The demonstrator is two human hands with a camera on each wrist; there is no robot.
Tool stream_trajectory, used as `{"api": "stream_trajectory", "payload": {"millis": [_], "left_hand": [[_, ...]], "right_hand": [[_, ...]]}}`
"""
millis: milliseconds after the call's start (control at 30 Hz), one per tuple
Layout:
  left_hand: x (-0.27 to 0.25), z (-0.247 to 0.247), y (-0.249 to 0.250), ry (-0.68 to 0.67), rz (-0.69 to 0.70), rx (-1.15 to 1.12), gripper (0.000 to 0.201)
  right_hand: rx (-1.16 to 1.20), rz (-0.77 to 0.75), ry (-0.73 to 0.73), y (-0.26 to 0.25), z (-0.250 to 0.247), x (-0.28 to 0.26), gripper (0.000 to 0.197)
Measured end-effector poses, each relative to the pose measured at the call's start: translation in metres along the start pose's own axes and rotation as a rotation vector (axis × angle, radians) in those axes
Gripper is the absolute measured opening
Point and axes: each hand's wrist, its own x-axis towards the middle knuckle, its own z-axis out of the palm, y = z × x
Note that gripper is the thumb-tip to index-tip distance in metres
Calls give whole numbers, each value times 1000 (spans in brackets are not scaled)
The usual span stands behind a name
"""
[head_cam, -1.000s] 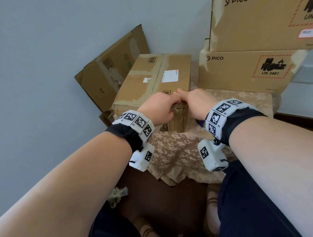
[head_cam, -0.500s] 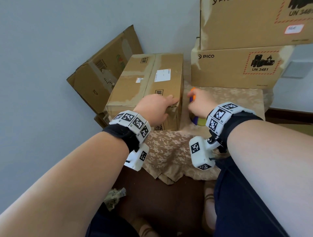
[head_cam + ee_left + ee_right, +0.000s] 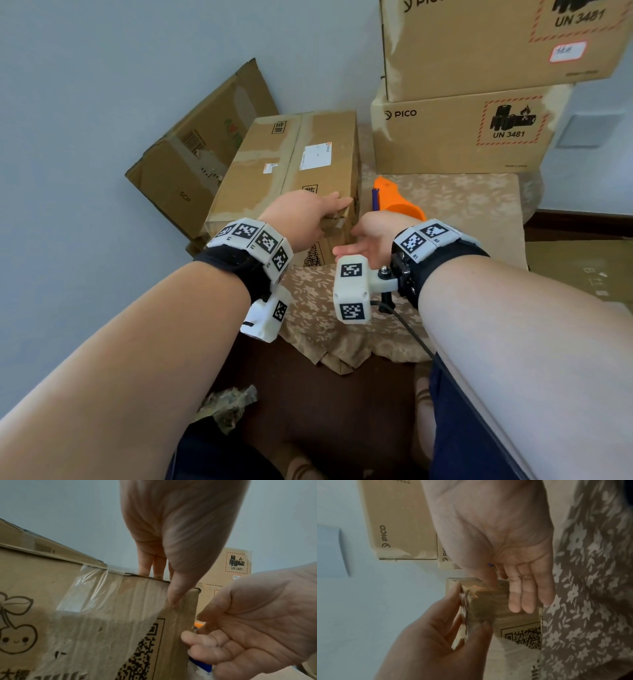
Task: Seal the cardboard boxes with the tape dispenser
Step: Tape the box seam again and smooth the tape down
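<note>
A long cardboard box (image 3: 294,161) lies on a floral cloth (image 3: 455,202); clear tape (image 3: 89,588) runs over its top edge onto the front face. My left hand (image 3: 305,216) rests on the near right corner, straight fingers on the top and thumb (image 3: 173,596) pressed on the front. My right hand (image 3: 371,236) hovers just right of that corner, palm turned toward the box and bare, fingers (image 3: 522,595) loosely extended by the front face. The orange tape dispenser (image 3: 394,200) stands right behind it; no finger shows around it.
Two PICO boxes (image 3: 455,137) are stacked at the back right on the cloth. A worn open carton (image 3: 191,154) leans on the grey wall at the left. A crumpled scrap (image 3: 229,404) lies on the dark floor by my knees.
My right hand left the box's front edge, went right to the orange dispenser, then turned palm toward the box. The left hand stayed on the corner.
</note>
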Motion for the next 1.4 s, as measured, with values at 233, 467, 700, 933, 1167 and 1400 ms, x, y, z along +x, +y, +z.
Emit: {"api": "stream_trajectory", "payload": {"millis": [233, 467, 700, 933, 1167, 1400], "left_hand": [[-1, -1, -1, 23, 3, 4, 70], [0, -2, 0, 4, 6, 23, 72], [-2, -3, 3, -4, 3, 19, 70], [-4, -9, 9, -48, 74, 22, 71], [-1, -17, 10, -134, 128, 103, 57], [8, -28, 6, -200, 185, 172, 54]], "right_hand": [[63, 22, 86, -8, 12, -21, 17], [-29, 44, 165, -14, -2, -39, 17], [-14, -48, 216, -14, -15, -59, 21], [3, -64, 235, -2, -15, -56, 16], [-22, -27, 241, -4, -5, -51, 20], [-77, -7, 196, -7, 0, -43, 16]]}}
